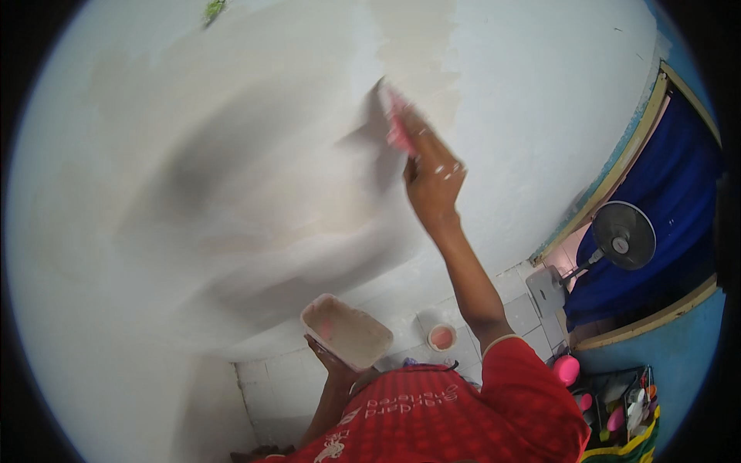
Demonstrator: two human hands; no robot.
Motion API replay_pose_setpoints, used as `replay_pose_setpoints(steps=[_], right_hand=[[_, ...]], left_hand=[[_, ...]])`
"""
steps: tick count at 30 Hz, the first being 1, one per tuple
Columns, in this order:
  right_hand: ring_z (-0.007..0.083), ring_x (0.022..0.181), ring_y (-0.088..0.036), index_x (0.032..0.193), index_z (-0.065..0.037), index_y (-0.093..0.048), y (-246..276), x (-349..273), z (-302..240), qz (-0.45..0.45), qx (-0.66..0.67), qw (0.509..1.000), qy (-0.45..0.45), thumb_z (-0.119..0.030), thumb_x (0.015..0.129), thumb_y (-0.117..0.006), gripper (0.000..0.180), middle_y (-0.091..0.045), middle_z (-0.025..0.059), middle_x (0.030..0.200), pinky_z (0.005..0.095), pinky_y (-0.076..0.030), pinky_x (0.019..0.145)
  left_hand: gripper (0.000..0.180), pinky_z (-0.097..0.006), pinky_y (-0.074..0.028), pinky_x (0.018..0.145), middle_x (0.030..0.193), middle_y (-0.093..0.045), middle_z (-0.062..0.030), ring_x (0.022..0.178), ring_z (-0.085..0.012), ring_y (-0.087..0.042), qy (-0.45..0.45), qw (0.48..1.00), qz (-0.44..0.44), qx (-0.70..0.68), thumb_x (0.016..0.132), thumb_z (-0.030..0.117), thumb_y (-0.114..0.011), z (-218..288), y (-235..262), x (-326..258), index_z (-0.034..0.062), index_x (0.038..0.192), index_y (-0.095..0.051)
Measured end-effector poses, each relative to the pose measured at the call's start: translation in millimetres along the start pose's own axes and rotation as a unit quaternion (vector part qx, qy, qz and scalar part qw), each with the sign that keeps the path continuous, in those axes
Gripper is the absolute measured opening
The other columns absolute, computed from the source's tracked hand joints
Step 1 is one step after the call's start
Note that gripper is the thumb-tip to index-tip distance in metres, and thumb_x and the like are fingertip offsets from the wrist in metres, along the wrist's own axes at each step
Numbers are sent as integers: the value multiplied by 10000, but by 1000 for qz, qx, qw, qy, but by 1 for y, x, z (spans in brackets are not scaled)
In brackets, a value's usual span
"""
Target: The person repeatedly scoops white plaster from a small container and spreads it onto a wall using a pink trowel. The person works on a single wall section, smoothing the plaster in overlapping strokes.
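Observation:
My right hand [434,181] is raised to the wall, its fingers closed on a pink-and-white flat tool [397,127]. Motion blurs the tool, so its exact kind does not show; its pale end is at or very near the wall. White smears mark the back of that hand. Ahead, the wall [301,147] is coated white, with beige patches showing through. Low in front of my body, my left hand [332,361] grips the side of a whitish rectangular tub [351,339]. Inside the tub are pale residue and a pink spot.
A round container with pinkish contents [441,337] stands on the white tiled floor [521,310]. To the right are a standing fan [624,236] and a dark blue curtain [671,185] in a yellowish door frame. A rack of kitchenware [621,405] stands at lower right.

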State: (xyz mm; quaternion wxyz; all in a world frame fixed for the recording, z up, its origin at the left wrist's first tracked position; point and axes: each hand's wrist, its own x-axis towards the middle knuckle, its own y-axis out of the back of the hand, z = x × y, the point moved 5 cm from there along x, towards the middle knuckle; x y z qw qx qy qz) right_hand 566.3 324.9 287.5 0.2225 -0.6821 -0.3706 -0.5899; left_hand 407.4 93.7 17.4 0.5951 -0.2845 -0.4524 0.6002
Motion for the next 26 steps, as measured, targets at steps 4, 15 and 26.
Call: replay_pose_setpoints(steps=[4, 15, 26], right_hand=[[397, 940, -717, 1246, -46, -718, -5, -54, -14, -260, 118, 953, -98, 106, 840, -661, 437, -735, 210, 1137, 413, -580, 807], [388, 853, -749, 1257, 38, -688, 79, 58, 85, 82, -53, 991, -93, -62, 1003, -606, 285, -758, 241, 953, 425, -568, 784], [332, 1020, -772, 1232, -139, -757, 9, -82, 38, -269, 463, 750, -388, -191, 1032, -688, 218, -790, 138, 1132, 384, -591, 927]], left_hand=[[874, -520, -399, 1186, 1546, -481, -85, 1412, -298, -488, -18, 993, 35, 108, 1018, 797, -131, 3, 21, -6, 189, 1613, -331], [874, -516, -403, 1180, 1527, -489, -101, 1400, -314, -491, -45, 980, 68, -180, 1021, 789, -119, 1, -3, -3, 174, 1609, -319], [836, -487, -394, 1205, 1566, -439, -84, 1419, -281, -478, -39, 992, 75, 95, 1039, 755, -79, 3, 33, -3, 185, 1621, -268]])
